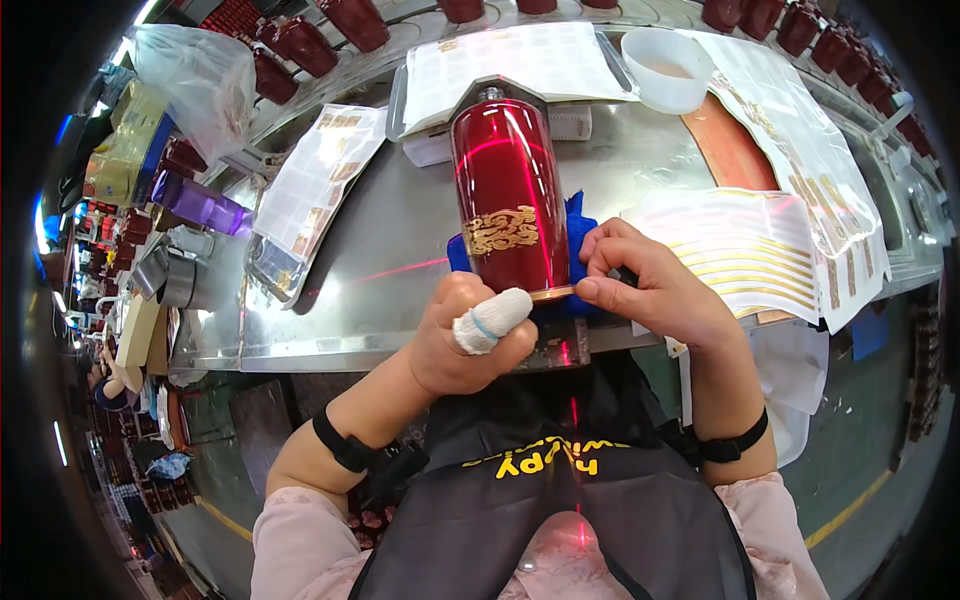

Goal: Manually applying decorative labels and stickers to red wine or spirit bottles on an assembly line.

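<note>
While a red laser line is crossing the steel table (400, 230), a glossy red bottle (508, 195) is lying lengthwise on a blue cloth pad (580, 235) near the table's front edge, its metal neck pointing away from the person and its base toward them. A gold ornamental decal (500, 230) is sitting across the bottle's lower body. The left hand (470, 335) is curling against the bottle's base from the left, its fingers closed and its thumb, wrapped in a white bandage (490, 320), lying across the front. The right hand (650, 285) is pressing in from the right, its fingers (600, 290) pinching together at the gold strip (552, 294) around the bottle's base rim. Sheets of gold strip decals (745, 250) are lying just to the right of that hand. A white bowl (667, 68) is standing farther back, and a sheet of small decals (315, 180) is lying to the left. Rows of dark red bottles (300, 45) are standing along the far edge.
</note>
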The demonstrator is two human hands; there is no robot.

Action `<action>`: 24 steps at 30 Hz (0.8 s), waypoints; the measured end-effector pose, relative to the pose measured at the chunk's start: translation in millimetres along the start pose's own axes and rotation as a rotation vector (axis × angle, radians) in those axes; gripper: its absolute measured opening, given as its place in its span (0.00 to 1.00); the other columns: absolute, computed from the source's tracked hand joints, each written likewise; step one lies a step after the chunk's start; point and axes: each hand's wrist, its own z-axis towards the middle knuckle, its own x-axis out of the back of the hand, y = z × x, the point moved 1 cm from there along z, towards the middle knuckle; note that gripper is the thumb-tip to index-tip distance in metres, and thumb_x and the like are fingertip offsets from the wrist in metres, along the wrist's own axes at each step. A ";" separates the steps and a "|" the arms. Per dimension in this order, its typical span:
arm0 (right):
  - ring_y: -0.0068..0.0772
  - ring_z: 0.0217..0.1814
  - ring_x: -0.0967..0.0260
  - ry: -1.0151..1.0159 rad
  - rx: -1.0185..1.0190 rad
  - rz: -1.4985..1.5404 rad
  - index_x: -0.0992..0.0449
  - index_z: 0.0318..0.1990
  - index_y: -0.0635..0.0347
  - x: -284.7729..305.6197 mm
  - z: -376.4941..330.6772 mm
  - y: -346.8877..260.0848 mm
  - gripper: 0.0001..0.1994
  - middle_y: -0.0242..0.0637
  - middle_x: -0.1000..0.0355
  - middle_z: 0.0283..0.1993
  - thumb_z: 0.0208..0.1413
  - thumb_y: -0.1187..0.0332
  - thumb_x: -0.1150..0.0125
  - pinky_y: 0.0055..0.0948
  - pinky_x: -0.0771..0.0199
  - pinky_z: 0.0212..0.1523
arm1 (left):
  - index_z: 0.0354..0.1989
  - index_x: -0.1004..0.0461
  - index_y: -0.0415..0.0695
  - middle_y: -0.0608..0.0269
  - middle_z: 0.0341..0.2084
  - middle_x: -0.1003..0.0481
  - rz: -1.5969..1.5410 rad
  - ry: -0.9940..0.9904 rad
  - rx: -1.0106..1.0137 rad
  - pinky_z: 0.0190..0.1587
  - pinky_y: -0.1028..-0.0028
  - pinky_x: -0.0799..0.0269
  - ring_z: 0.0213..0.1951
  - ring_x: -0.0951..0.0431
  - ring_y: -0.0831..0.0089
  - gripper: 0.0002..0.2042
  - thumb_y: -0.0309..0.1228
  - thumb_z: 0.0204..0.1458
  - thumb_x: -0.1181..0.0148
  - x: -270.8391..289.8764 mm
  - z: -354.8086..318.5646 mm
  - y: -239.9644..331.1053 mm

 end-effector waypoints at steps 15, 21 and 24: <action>0.26 0.44 0.42 -0.003 0.010 0.008 0.32 0.29 0.60 -1.2 0.7 -1.1 0.13 0.33 0.39 0.42 0.57 0.63 0.36 0.24 0.41 0.48 | 0.28 0.23 0.52 0.69 0.40 0.28 0.082 0.042 -0.152 0.35 0.68 0.37 0.33 0.32 0.71 0.13 0.24 0.30 0.33 1.0 2.4 -0.3; 0.26 0.44 0.42 0.002 0.018 0.014 0.33 0.29 0.59 -1.2 0.2 2.8 0.13 0.33 0.39 0.42 0.57 0.63 0.36 0.24 0.41 0.48 | 0.29 0.23 0.51 0.71 0.43 0.29 0.187 0.081 -0.291 0.35 0.69 0.37 0.32 0.33 0.72 0.13 0.27 0.30 0.33 0.2 23.9 4.1; 0.26 0.44 0.43 0.012 -0.030 0.035 0.33 0.29 0.59 -2.0 -0.1 2.4 0.14 0.33 0.39 0.42 0.57 0.62 0.36 0.24 0.41 0.47 | 0.28 0.23 0.51 0.70 0.42 0.28 0.139 0.064 -0.265 0.35 0.68 0.37 0.32 0.33 0.71 0.13 0.27 0.29 0.33 0.5 17.2 0.9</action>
